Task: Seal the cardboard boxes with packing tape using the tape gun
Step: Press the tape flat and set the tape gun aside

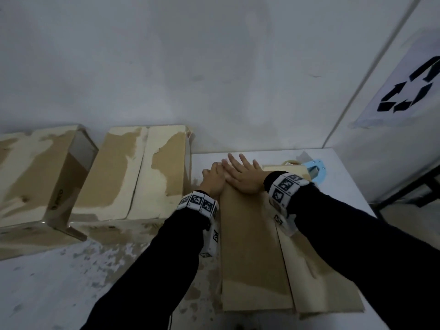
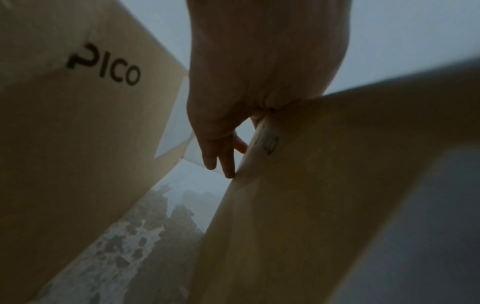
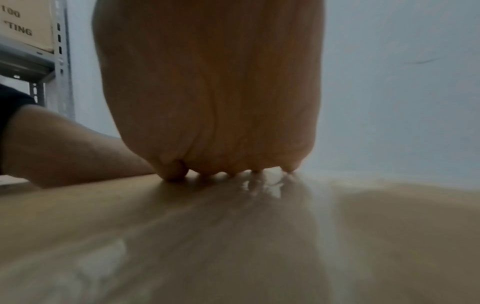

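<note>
A brown cardboard box (image 1: 250, 246) lies lengthwise in front of me, its flaps down, with glossy tape showing along its top (image 3: 233, 236). My right hand (image 1: 240, 173) lies flat on the far end of the top, fingers spread and pressing (image 3: 213, 102). My left hand (image 1: 213, 179) sits at the far left edge of the same box, its fingers (image 2: 223, 164) straight down the box's side (image 2: 324, 185). The blue tape gun (image 1: 315, 171) lies on the table behind the box's far right corner, with neither hand on it.
Two more cardboard boxes (image 1: 133, 172) (image 1: 42, 172) lie to the left, the nearer one printed PICO (image 2: 64, 133). The worn table top (image 1: 47, 282) shows in front of them. A wall stands behind, a recycling sign (image 1: 409, 91) at right, a metal rack (image 3: 59, 61) beyond.
</note>
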